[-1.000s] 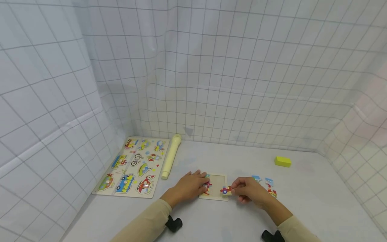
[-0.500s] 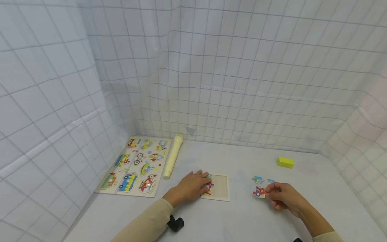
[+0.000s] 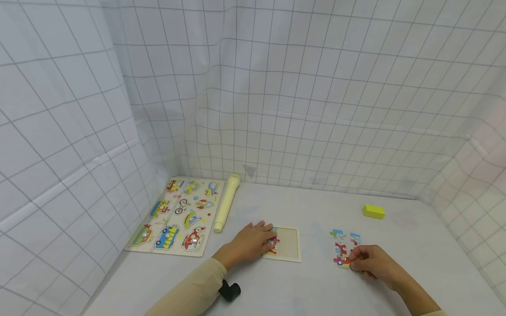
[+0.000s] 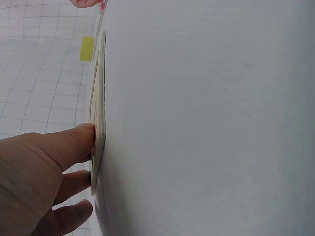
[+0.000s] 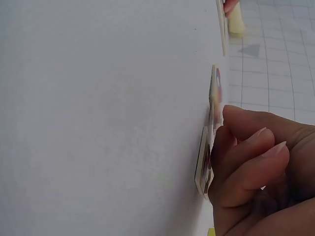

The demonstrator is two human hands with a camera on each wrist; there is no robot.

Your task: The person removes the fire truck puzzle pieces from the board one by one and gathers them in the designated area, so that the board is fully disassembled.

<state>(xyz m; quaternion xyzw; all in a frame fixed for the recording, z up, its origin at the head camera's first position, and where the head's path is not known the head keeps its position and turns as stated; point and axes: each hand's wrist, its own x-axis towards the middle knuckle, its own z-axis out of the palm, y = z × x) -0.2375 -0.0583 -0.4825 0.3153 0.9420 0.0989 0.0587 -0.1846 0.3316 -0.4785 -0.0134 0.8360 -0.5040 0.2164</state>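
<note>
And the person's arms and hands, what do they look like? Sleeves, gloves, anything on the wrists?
Left hand and right hand are bare; no gloves show. Left sleeve is long, plain beige; a black rounded piece juts out by its cuff. Of the right sleeve, only a beige sliver shows at the head view's bottom edge. No cables visible.

**Work Area: Surroundings and Lighting**

The rear boundary is a white hanging sheet with a thin, dark-grey grid (image 3: 316, 101); folds bend its lines toward the left. A grey triangular mark (image 3: 249, 170) sits near its lower edge. A matching left side sheet (image 3: 55, 131) carries a lengthwise crease. The right side sheet (image 3: 474, 197) shows a pale pink tint. All three border the flat white worktop (image 3: 308, 292). Lighting is diffuse; shadows are soft.
</note>
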